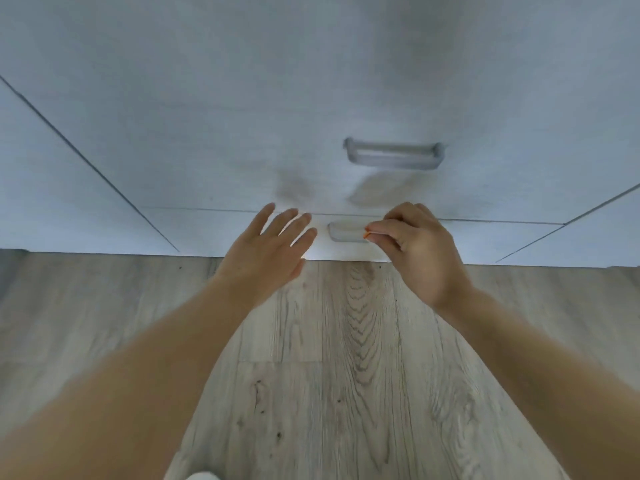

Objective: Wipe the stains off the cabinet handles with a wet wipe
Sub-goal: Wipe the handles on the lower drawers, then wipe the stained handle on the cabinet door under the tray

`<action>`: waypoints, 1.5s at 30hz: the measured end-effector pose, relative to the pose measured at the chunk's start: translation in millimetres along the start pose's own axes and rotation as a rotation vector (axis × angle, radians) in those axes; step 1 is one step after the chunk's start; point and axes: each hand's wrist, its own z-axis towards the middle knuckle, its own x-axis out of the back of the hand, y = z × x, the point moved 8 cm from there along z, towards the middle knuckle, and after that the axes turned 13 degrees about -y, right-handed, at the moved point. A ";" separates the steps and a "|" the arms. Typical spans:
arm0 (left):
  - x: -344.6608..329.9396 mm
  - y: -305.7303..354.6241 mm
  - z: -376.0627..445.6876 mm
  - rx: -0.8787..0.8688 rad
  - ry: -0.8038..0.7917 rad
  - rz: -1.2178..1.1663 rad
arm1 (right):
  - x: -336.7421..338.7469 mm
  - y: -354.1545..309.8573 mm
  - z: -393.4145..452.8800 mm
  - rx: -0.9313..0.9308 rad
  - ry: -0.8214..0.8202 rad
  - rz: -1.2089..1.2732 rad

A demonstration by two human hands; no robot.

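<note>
Hands reach toward a pale cabinet above wood-look flooring (346,341). Right hand (420,249) pinches something small with an orange edge, perhaps the wet wipe, against the lower drawer handle (343,232). Left hand (268,249) hovers open beside it. Upper handle (393,155) awaits. Rubbing along the whole bar, underside included, would likely clean best.

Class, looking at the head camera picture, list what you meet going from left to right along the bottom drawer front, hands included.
left hand with fingers spread → lower handle → right hand, fingers curled and pinching something small with an orange edge at the handle's right end.
</note>
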 end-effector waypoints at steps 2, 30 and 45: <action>35.0 -7.2 -16.9 -0.005 0.048 -0.070 | 25.2 -17.5 3.7 -0.044 -0.074 0.046; 415.0 -337.0 -393.4 0.377 0.064 -0.193 | 415.9 -483.0 146.0 0.191 -0.205 -0.091; 403.4 -434.1 -401.6 0.281 0.089 -0.080 | 379.1 -551.6 199.4 0.090 -0.170 -0.058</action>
